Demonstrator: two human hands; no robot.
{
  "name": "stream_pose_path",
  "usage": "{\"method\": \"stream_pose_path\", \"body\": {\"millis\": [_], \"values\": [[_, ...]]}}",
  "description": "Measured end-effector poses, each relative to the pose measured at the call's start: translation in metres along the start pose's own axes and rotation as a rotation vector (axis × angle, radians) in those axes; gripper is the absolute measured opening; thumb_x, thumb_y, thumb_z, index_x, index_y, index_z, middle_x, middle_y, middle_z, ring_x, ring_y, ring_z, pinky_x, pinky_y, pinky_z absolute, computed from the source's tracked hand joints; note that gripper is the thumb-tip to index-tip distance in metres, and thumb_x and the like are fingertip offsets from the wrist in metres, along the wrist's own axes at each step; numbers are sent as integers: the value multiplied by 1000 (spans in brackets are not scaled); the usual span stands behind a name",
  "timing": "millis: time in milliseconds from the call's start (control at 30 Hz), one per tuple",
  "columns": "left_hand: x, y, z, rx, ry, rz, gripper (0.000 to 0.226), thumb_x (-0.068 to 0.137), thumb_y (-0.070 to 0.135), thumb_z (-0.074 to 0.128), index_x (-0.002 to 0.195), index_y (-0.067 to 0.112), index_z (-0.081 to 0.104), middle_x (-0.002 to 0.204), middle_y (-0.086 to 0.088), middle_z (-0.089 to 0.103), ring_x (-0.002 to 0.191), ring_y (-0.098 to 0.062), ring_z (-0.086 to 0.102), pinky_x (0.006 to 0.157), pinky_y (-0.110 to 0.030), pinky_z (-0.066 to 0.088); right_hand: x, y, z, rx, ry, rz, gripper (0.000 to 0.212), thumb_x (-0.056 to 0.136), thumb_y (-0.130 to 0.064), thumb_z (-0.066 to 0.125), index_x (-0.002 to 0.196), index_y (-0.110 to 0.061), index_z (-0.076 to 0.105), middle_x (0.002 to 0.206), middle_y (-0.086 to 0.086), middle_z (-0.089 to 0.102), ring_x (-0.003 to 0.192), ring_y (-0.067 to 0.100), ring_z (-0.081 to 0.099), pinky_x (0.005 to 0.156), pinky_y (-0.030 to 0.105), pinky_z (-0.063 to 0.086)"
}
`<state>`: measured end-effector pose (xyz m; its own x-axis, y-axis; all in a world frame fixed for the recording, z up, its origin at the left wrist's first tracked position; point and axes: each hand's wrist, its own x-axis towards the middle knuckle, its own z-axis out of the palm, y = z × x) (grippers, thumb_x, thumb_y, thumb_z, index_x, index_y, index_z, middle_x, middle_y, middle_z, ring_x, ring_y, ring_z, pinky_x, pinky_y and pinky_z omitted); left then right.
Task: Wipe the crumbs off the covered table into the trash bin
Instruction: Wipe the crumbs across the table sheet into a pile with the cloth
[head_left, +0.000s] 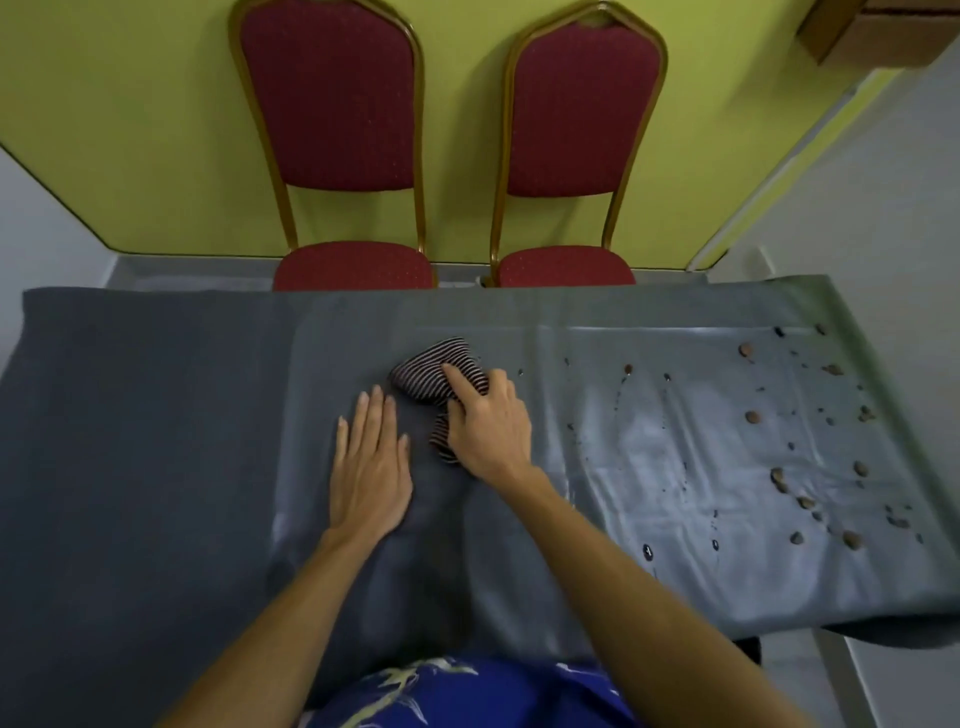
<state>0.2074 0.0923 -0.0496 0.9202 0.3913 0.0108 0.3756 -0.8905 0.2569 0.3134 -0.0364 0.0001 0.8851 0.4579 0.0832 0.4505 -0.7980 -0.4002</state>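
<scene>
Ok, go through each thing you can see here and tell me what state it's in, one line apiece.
Striped black-and-white cloth: bunched, under the right hand.
Right hand: pressing on the cloth.
Left hand: flat, open, on the cover.
Grey table cover: spread, shiny and damp-looking at right.
Brown crumbs: scattered at the right end, unswept.
Two red padded chairs: empty, against the wall.

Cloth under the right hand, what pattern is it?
Bunched wiping cloth: thin dark and light stripes, head view.
</scene>
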Motion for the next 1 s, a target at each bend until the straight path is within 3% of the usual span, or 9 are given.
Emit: {"method": "stream_pose_path", "body": {"millis": [133,233,333,467,633,700,800,900,1000], "values": [[-2,7,5,-7,3,-12,62,101,36,13,153,5,23,163,-8,14,151,-21,7,122,-46,11,24,92,-37,-17,62,227,45,95,-31,50,140,-32,51,109,15,47,90,43,55,74,45,50],[6,28,2,-94,27,-148,67,98,40,10,151,2,27,162,-11,16,151,-25,9,122,-49,7,45,117,-60,40,67,413,42,96,-32,46,138,-34,48,109,10,41,96,43,56,81,44,47],[22,61,4,-137,38,-220,65,98,38,15,152,2,23,162,-15,14,151,-28,10,121,-49,4,48,75,-47,107,60,244,43,94,-32,49,137,-36,50,118,14,46,95,41,58,85,45,50],[33,77,21,-35,-12,-139,67,93,33,26,153,4,22,161,-16,18,150,-28,12,120,-52,10,45,23,-10,69,-19,-82,46,93,-29,53,139,-30,52,112,16,50,92,37,54,73,45,54],[36,81,20,33,43,-119,60,98,32,23,152,5,27,161,-14,19,150,-26,15,120,-50,15,67,64,-22,13,-32,-138,45,93,-31,54,138,-29,54,107,16,49,87,37,54,65,41,51],[36,86,21,23,43,-131,59,99,33,23,152,5,28,162,-13,18,151,-26,13,121,-49,14,80,104,-34,-11,24,-47,44,94,-32,53,138,-30,53,105,15,48,85,38,55,65,40,50],[33,88,22,43,27,-139,59,100,33,22,152,5,27,162,-12,17,151,-25,11,121,-49,13,103,161,-56,-10,94,239,44,97,-34,48,141,-33,48,112,14,44,95,40,54,77,42,49],[35,85,20,50,32,-147,59,100,33,22,152,5,27,162,-12,16,151,-26,11,121,-49,13,116,165,-65,92,139,483,43,97,-34,46,139,-32,47,113,12,41,101,41,55,80,41,45],[36,86,20,58,34,-146,59,100,33,23,152,5,26,162,-12,16,151,-25,11,121,-49,11,101,120,-53,159,158,368,42,95,-35,50,137,-36,49,114,10,43,95,37,58,86,41,50]]}}
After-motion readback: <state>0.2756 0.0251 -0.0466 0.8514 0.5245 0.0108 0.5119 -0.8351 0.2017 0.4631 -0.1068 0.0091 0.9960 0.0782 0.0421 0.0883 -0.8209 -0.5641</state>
